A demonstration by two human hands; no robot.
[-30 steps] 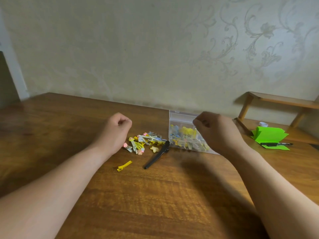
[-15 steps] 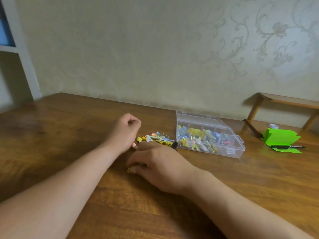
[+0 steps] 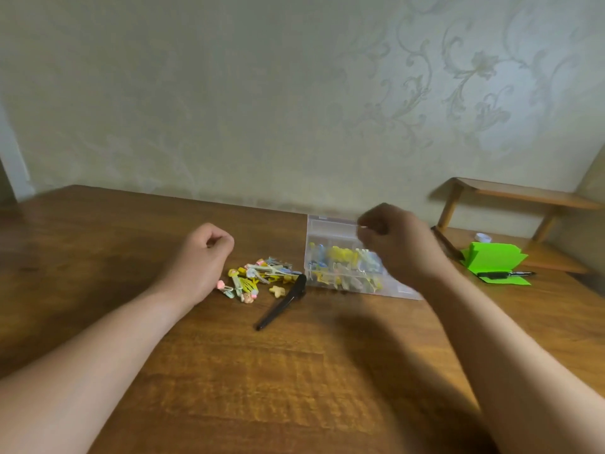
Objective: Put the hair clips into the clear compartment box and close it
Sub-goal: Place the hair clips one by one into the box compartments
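While many hair clips [image 3: 340, 253] already lay in the open clear compartment box [image 3: 327, 222], a loose pile [image 3: 258, 276] and a black clip [image 3: 283, 304] lay left of it, awaiting transfer. The right hand [image 3: 399, 247], above the box, seemingly pinched one pale clip [image 3: 362, 227]. The left hand [image 3: 199, 260] was curled and empty.

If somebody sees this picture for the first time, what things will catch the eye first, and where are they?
The colourful heap of hair clips in the middle of the wooden table, beside the curled left hand, catches the eye first. Just right of it stands the clear compartment box, partly filled, with the right hand curled over it. A vivid green paper lies at the far right.
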